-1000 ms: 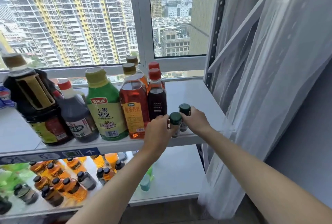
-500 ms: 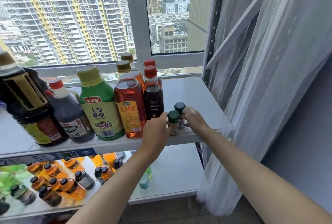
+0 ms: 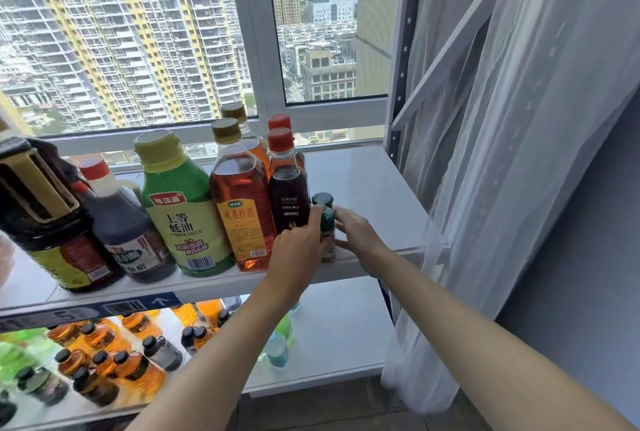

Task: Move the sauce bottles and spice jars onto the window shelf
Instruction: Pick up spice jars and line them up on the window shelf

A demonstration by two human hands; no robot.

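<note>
Two small spice jars with dark green caps stand on the white window shelf [image 3: 374, 195], just right of the sauce bottles. The front jar [image 3: 327, 223] is near the shelf's front edge, the rear jar [image 3: 322, 199] right behind it. My left hand [image 3: 300, 247] curls round the front jar from the left. My right hand [image 3: 356, 231] touches the same jar from the right, fingertips at its base. A row of sauce bottles stands to the left: dark red-capped bottle [image 3: 289, 195], amber cooking wine [image 3: 242, 209], green oyster sauce [image 3: 183, 216], vinegar jug [image 3: 121, 226].
A large dark soy jug [image 3: 45, 219] stands at the far left. The lower shelf [image 3: 339, 337] holds several small amber and dark bottles [image 3: 104, 358]. A white sheer curtain [image 3: 519, 153] hangs at the right, beside the rack's metal upright [image 3: 403, 50]. Window glass lies behind the bottles.
Both jars have shifted left, closer to the dark red-capped bottle, and now stand one behind the other. Both hands have closed in on the front jar.
</note>
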